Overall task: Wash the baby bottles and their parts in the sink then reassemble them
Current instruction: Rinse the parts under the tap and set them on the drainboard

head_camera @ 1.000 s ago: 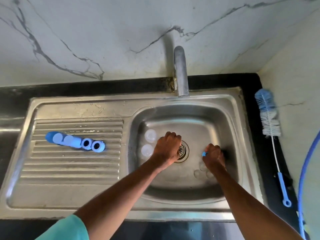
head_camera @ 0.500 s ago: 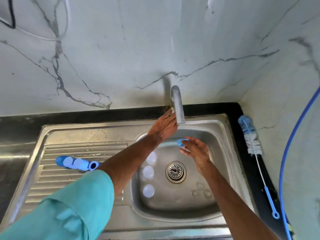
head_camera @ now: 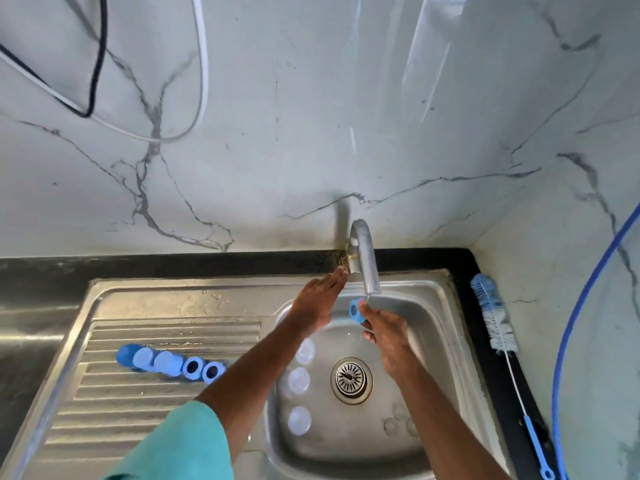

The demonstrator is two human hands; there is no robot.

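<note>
Hard to read: three clear round pieces [head_camera: 299,380] stand in a column in the sink [head_camera: 436,334], below the left wrist and partly behind that forearm; whether they are bottles or caps cannot be told. Fainter clear shapes [head_camera: 398,422] lie on the basin floor below the right wrist, beside that forearm, their form indistinct. Whether water runs from the tap [head_camera: 363,258] cannot be told. Cables [head_camera: 98,64], black and white, hang on the marble wall well above both hands and are cut off at the top and left edges. Hose [head_camera: 585,317], blue, far right of the right fingers, is cut off at the right and bottom edges. Sleeve [head_camera: 180,445], teal, on the left arm, is cut off at the bottom edge. Brush [head_camera: 495,318] lies on the dark counter between the right fingers and the hose, its thin shaft faint. Left hand [head_camera: 317,301]: fingers straight and together, holding nothing, tips at the tap's base; contact looks likely but is not certain. Right hand [head_camera: 384,332]: palm turned away, lower fingers only partly seen; thumb and fingertips pinch a blue ring [head_camera: 356,310], held just under the spout's mouth and just right of the left palm. Drain [head_camera: 351,380] sits below the right fingers, between the two forearms. Blue parts [head_camera: 169,363]: a row of caps and rings on the drainboard, well left of the left fingers, each touching the next.
</note>
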